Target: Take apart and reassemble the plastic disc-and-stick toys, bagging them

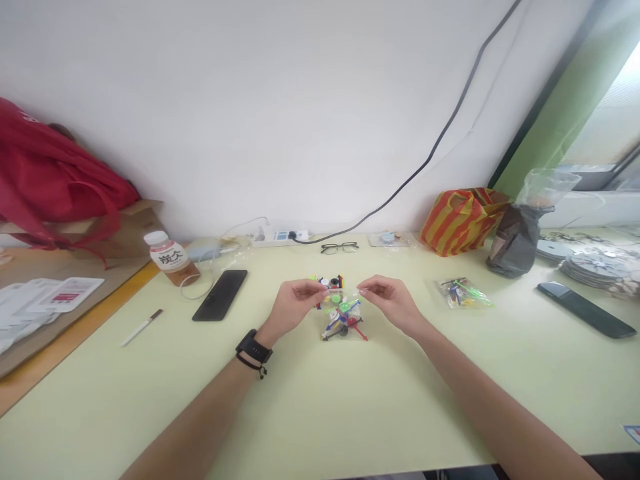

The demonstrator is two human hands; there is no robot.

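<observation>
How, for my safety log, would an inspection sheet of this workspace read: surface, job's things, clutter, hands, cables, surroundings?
Surface: pale green table, smooth.
Job's things: clear parts bag with small multicoloured pieces, between the hands; second parts bag to the right.
Clutter: bottle, phone and pen on the left; glasses near the wall.
Hands: left hand and right hand pinch at the bag's top from opposite sides.
Cables: black cable runs down to the power strip; white cable curls beside the phone.
Surroundings: white wall; red bag left, striped bag right.
</observation>
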